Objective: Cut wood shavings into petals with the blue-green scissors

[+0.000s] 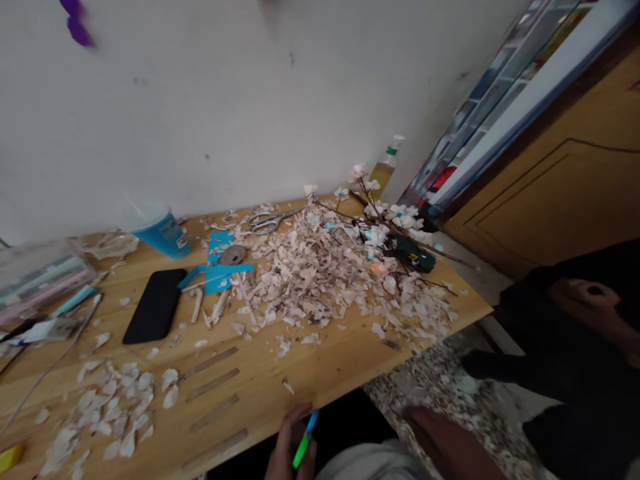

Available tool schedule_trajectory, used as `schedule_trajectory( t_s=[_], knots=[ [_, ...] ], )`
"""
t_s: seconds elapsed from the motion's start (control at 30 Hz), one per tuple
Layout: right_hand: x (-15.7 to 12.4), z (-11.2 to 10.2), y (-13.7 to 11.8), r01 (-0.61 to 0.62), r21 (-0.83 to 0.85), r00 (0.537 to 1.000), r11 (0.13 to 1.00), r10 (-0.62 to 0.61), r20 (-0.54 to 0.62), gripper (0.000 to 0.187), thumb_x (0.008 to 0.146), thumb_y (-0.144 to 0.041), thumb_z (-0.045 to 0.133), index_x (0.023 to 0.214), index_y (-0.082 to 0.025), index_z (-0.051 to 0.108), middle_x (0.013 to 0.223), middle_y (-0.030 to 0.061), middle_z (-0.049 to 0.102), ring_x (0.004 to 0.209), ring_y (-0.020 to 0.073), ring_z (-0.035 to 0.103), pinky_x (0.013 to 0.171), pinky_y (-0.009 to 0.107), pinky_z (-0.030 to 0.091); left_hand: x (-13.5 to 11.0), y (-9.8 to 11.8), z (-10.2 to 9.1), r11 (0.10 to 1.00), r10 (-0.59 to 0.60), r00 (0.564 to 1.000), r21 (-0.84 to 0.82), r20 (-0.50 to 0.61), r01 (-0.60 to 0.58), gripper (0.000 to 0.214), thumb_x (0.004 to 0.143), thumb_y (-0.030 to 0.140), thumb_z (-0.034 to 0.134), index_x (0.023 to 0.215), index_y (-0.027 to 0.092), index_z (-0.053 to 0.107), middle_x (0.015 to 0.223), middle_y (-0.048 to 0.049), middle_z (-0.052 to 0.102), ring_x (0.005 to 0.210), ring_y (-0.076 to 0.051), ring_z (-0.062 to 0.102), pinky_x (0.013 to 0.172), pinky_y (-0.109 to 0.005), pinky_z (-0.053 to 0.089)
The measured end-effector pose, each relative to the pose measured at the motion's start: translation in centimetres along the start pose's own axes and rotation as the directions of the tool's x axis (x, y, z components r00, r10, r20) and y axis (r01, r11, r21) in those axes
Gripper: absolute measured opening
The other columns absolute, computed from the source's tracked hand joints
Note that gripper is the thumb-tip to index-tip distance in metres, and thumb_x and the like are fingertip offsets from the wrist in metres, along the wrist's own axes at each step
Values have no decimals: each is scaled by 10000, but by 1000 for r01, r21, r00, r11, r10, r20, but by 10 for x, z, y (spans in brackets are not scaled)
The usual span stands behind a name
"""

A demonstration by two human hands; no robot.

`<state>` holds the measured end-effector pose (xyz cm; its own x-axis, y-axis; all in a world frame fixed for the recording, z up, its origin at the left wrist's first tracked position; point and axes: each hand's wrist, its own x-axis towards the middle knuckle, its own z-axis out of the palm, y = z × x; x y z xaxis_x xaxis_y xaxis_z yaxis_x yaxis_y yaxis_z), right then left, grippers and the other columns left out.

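At the table's front edge, my left hand (285, 443) is closed around a slim blue-and-green stick (303, 445), pen-like in shape; its exact kind is unclear. My right hand (430, 430) is to the right, off the table and above the floor, dark and smeared, so its fingers cannot be made out. Beyond both hands, a big heap of pale petal-like scraps (305, 273) covers the middle of the wooden table (320, 367). Branches with white-pink artificial blossoms (400, 215) lie across the heap's right side. A smaller group of loose petals (120, 407) is at the near left.
Scissors (270, 221), a blue cup (163, 233), a black phone (155, 305) and blue paper pieces (217, 279) lie behind. A bottle of yellow liquid (384, 173) stands by the wall. Scraps litter the floor (440, 383). Another person (565, 340) is at the right.
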<state>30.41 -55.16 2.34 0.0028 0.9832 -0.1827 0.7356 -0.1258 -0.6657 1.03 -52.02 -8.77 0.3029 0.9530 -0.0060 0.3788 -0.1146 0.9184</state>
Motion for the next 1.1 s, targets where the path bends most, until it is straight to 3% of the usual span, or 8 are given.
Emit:
schedule_trajectory(
  t_s=[0.1, 0.27, 0.4, 0.53, 0.7, 0.93, 1.0, 1.1],
  knots=[
    [31, 41, -7, 146, 141, 972, 979, -169, 165, 384, 895, -439, 620, 1269, -350, 621, 1140, 93, 715, 978, 305, 697, 792, 433, 595, 19, 29, 6, 994, 97, 993, 33, 64, -100, 537, 1014, 239, 335, 1543, 218, 245, 1173, -120, 688, 1010, -168, 697, 893, -280, 580],
    [56, 52, -30, 360, 136, 930, 923, -343, -133, 514, 952, -289, 534, 1444, -405, 437, 1345, 106, 596, 1196, 310, 593, 939, 478, 537, 51, 50, 0, 844, 355, 928, 387, 114, -370, 515, 1010, 191, 322, 1525, 188, 308, 1209, -140, 680, 1073, -214, 675, 891, -325, 586],
    [76, 27, -40, 497, 40, 828, 867, -487, 279, 342, 939, -278, 594, 1254, -408, 630, 1163, 59, 704, 1045, 288, 648, 910, 444, 530, 65, 57, -32, 635, 432, 858, 582, 276, -507, 266, 995, 186, 417, 1187, 181, 602, 905, -61, 711, 793, -197, 673, 714, -292, 554],
    [90, 10, -47, 387, 121, 777, 914, -394, 491, 239, 900, -259, 639, 1126, -321, 685, 1068, 56, 728, 979, 277, 655, 859, 403, 512, 83, 78, -55, 451, 392, 747, 596, 537, -664, 31, 924, 177, 581, 907, 183, 606, 814, -29, 655, 721, -198, 607, 639, -307, 478],
    [95, 3, -44, -24, 399, 780, 917, -233, 580, 326, 902, -236, 574, 1222, -284, 604, 1095, 39, 714, 958, 224, 662, 833, 336, 508, 108, 107, -58, 295, 441, 634, 564, 635, -771, 85, 927, 146, 549, 913, 149, 632, 772, -55, 634, 716, -199, 580, 627, -318, 437],
    [101, 33, -36, -95, 591, 973, 801, -51, 226, 156, 818, -284, 659, 962, -232, 632, 890, 31, 696, 822, 217, 644, 741, 325, 522, 137, 131, -51, 193, 653, 473, 474, 591, -859, 327, 985, 140, 410, 1217, 200, 632, 1257, -50, 673, 1217, -180, 555, 1120, -350, 375],
    [106, 39, -28, -107, 616, 990, 780, 29, 136, 176, 819, -384, 674, 911, -234, 663, 833, 34, 694, 791, 229, 643, 715, 338, 525, 158, 121, -58, 306, 673, 557, 502, 486, -809, 354, 987, 185, 457, 1301, 295, 580, 1327, -16, 634, 1269, -193, 533, 1140, -401, 363],
    [114, 48, -12, -120, 690, 989, 713, 150, 18, 314, 753, -501, 729, 936, -247, 703, 826, 45, 692, 775, 246, 644, 691, 359, 534, 204, 93, -73, 640, 556, 831, 628, 17, -442, 366, 979, 243, 510, 1340, 281, 552, 1337, -92, 600, 1280, -266, 516, 1114, -502, 378]
  ],
)
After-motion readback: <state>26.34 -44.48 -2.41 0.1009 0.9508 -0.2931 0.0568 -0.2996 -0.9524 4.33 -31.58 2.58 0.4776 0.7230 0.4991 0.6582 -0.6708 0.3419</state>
